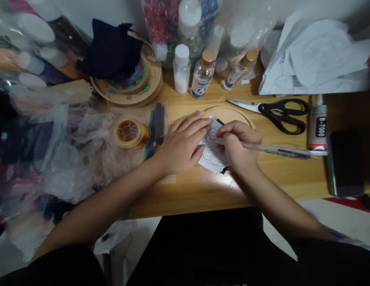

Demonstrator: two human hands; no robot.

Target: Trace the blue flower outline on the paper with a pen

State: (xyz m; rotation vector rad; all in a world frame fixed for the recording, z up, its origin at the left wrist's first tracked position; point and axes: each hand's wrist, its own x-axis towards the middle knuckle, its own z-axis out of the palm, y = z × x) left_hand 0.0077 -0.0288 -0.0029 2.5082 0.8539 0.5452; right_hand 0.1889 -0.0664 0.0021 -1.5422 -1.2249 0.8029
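Note:
A white paper (215,157) printed with a flower outline lies at the middle of the table, over a piece of dark blue cloth (224,171) whose edges peek out. Beneath them shows the rim of a round wooden board (243,114). My left hand (185,143) rests flat with fingers stretched, its fingertips on the paper's left edge. In my right hand (240,149) is a slim clear pen (274,149), pinched by the fingers, its tip over the flower outline. The back end of the pen points right.
Black-handled scissors (283,113), a glue tube (318,129) and a phone (345,163) lie to the right. Small bottles (202,75) stand behind. Left are a spool of golden thread (131,133), pens (156,125) and plastic bags (74,159). Papers (318,55) lean at back right.

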